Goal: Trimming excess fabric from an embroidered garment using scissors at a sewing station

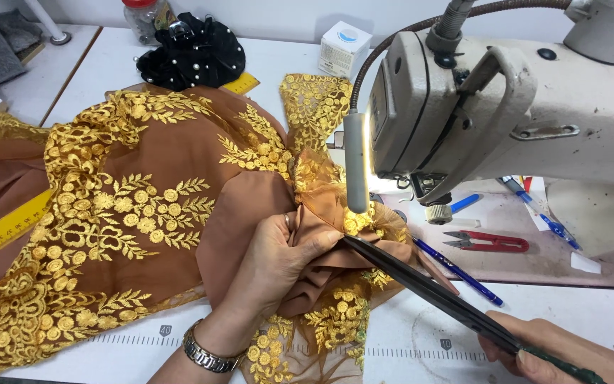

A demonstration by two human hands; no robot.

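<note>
Pinching brown embroidered fabric (143, 206) at frame centre, the left hand (278, 259) is bunching it while the right hand (563, 352), lower right, is clenching long scissors (428, 288).

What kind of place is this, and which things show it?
Probably a tailoring or garment workshop. An industrial sewing machine stands on the table, the left hand pinches embroidered brown fabric, and the right hand holds long scissors.

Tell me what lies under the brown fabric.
A yellow ruler pokes out from under the fabric at left and top. The white table shows around it. The ruler's middle is covered.
</note>
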